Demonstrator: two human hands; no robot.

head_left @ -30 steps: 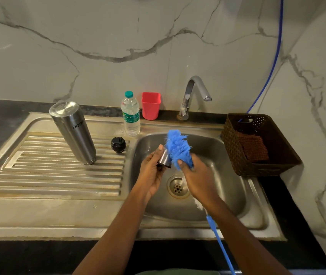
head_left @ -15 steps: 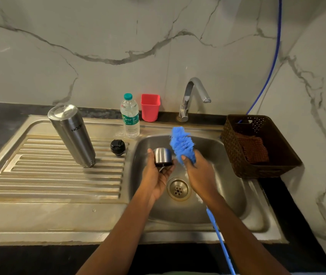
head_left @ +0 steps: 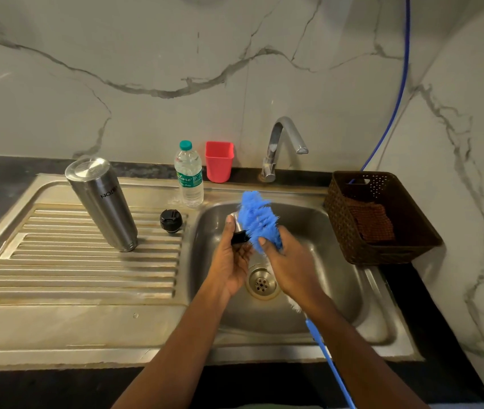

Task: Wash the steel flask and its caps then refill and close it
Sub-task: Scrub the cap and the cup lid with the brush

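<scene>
Over the sink (head_left: 338, 276), the left hand (head_left: 230, 264) holds a small steel cap (head_left: 237, 230), thumb along its left side and fingers curled beneath. The right hand (head_left: 289, 262) grips the blue brush (head_left: 257, 218) just below its bristle head, which lies against the cap's right side; the brush's handle runs down past the wrist towards the near counter edge. Both hands are above the drain (head_left: 262, 283). The flask (head_left: 102, 202) stands on the drainboard (head_left: 72, 276), narrow end down, lettering upside down, uncapped. A black cap (head_left: 170, 220) sits to its right, near the basin edge. Behind are a bottle (head_left: 189, 175), a red cup (head_left: 219, 160) and the tap (head_left: 282, 143). A basket (head_left: 341, 219) with a brown cloth (head_left: 373, 221) stands right of the sink.
</scene>
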